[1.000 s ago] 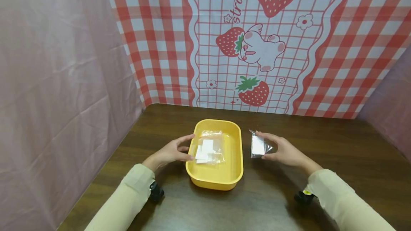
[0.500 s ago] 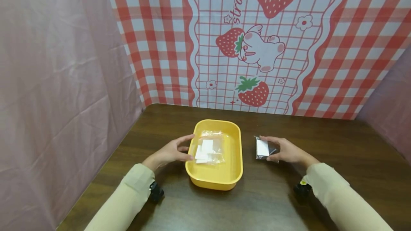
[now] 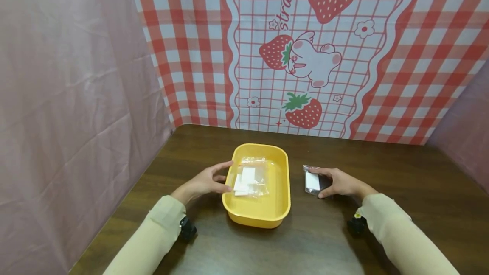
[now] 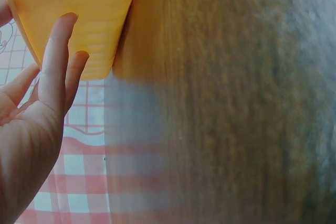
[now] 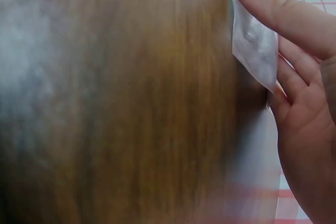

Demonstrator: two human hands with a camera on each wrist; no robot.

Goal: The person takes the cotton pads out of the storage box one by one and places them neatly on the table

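A yellow plastic tray [image 3: 255, 220] sits in the middle of the dark wooden table. Inside it lie clear zip bags [image 3: 250, 177] with white cards in them, overlapping one another. My left hand [image 3: 206, 181] rests at the tray's left side, fingers loosely straight; in the left wrist view the fingers [image 4: 55, 66] extend along the tray's outer wall. To the right of the tray, my right hand [image 3: 340, 183] holds another clear plastic bag [image 3: 312, 180] with a white card, low over the table. The right wrist view has its thumb on the near side of the bag [image 5: 254, 45], other fingers behind.
The wooden table [image 3: 275, 249] runs back to a red-and-white checked cloth [image 3: 198, 54] printed with strawberries. Pinkish fabric [image 3: 84, 96] hangs at the left, with more at the right. Small black devices are worn on both wrists.
The right hand has moved slightly right and down, bringing the bag from a tilted position to nearly flat against the table. The left hand and tray have stayed in place.
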